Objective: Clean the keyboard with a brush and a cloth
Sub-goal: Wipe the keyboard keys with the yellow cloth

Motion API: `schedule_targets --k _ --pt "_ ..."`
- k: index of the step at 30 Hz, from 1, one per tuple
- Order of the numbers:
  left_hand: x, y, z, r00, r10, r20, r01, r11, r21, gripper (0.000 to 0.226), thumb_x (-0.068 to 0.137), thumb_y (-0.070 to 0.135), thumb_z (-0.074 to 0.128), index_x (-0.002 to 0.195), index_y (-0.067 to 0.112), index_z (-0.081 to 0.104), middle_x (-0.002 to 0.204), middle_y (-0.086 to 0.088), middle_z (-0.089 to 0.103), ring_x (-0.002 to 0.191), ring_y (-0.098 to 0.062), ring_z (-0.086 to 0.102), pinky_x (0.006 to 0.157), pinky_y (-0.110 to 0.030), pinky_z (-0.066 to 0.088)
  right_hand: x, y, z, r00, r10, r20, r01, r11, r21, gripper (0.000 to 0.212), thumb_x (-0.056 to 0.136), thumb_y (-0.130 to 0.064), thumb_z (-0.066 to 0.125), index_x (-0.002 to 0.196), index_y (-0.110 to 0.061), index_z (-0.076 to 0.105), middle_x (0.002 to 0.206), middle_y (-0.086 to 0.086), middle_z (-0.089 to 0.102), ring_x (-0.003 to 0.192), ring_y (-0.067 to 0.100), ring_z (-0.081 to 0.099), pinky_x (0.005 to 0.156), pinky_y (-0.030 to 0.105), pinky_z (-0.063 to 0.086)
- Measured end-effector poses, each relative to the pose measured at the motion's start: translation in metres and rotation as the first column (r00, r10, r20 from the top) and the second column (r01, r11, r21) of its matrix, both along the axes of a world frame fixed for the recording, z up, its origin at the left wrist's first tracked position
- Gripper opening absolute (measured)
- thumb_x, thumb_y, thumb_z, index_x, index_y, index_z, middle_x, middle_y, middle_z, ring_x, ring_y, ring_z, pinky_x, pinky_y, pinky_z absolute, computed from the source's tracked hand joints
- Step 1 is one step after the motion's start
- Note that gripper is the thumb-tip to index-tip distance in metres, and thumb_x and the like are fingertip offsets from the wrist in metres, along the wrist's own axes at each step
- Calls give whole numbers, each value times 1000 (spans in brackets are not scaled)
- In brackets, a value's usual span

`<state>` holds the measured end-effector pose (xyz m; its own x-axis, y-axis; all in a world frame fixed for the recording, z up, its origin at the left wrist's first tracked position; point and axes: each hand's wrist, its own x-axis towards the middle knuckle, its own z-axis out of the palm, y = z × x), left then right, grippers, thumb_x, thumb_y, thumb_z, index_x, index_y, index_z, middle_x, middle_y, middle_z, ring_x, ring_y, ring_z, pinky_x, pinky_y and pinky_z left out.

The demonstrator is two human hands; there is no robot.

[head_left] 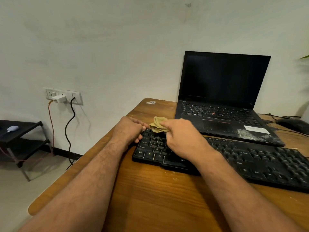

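Observation:
A black keyboard (250, 158) lies across the wooden table (150, 190), dusty on its keys. My right hand (182, 136) grips a crumpled tan cloth (157, 125) and presses it on the keys at the keyboard's far left corner. My left hand (131, 129) holds the keyboard's left end, fingers curled round its edge. No brush shows in the head view.
An open black laptop (222, 97) with white dust on its palm rest stands just behind the keyboard. A black mouse (294, 124) and cables lie at the far right. Left of the table are a wall socket (63, 96) with hanging cords and a low black shelf (21, 136).

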<state>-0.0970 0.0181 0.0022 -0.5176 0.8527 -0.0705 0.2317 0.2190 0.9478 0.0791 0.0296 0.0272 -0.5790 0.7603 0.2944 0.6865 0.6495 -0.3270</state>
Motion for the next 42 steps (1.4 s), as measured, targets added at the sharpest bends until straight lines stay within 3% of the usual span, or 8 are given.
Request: schedule_targets --k 8,12,16,20,23,27,32,42 --pt "2 -1 0 1000 0 -10 0 1000 11 13 94 8 60 94 9 74 62 -1 62 40 -5 47 39 -19 40 4 10 5 976 -158 150 148 986 80 34 92 -14 61 123 -24 70 107 8 70 96 23 63 92 37 53" --pt "4 -19 5 937 -30 -347 76 990 120 18 92 33 65 107 26 73 90 10 66 77 -6 60 76 -29 54 16 11 3 963 -234 132 229 972 57 33 89 -9 57 118 -20 71 104 10 72 97 27 66 88 39 58" --pt "6 -54 6 815 -398 -421 456 889 41 104 51 74 76 144 48 38 138 16 45 121 -10 49 104 -38 44 20 9 -1 980 -181 84 180 984 13 40 94 -10 53 125 -30 67 111 8 66 103 24 57 91 38 51" --pt "5 -58 -8 640 -504 -580 458 856 -240 154 30 84 80 153 48 -5 163 15 16 149 -21 20 121 -53 21 23 -2 3 998 -19 61 24 996 -86 56 91 -4 52 134 -38 62 120 -1 59 105 16 55 100 30 48" --pt "5 -54 -8 641 -492 -589 415 868 -273 162 27 85 80 152 44 -15 164 10 17 150 -23 18 121 -51 22 31 -14 15 994 106 -2 -104 975 -197 56 84 3 53 109 -41 76 102 -20 64 78 0 61 73 7 52" --pt "6 -55 -9 660 -492 -567 438 866 -241 164 28 83 82 153 40 -15 163 8 22 148 -16 24 122 -44 24 40 -17 13 989 123 -77 -135 974 -181 42 92 -8 59 105 -43 77 93 -14 73 53 0 56 49 15 48" --pt "7 -56 -8 673 -487 -556 456 866 -206 164 31 77 85 156 33 -11 161 12 21 144 -5 25 121 -32 22 27 -17 0 994 105 -33 -108 991 -79 39 94 -21 63 128 -40 66 130 -13 67 116 6 61 105 25 46" --pt "7 -53 -7 645 -503 -575 464 856 -228 163 35 76 84 156 30 -15 162 11 15 146 -10 23 121 -33 23 32 -30 16 987 154 -49 -161 966 -202 45 84 -6 57 104 -40 78 86 -10 76 50 7 57 55 31 58"
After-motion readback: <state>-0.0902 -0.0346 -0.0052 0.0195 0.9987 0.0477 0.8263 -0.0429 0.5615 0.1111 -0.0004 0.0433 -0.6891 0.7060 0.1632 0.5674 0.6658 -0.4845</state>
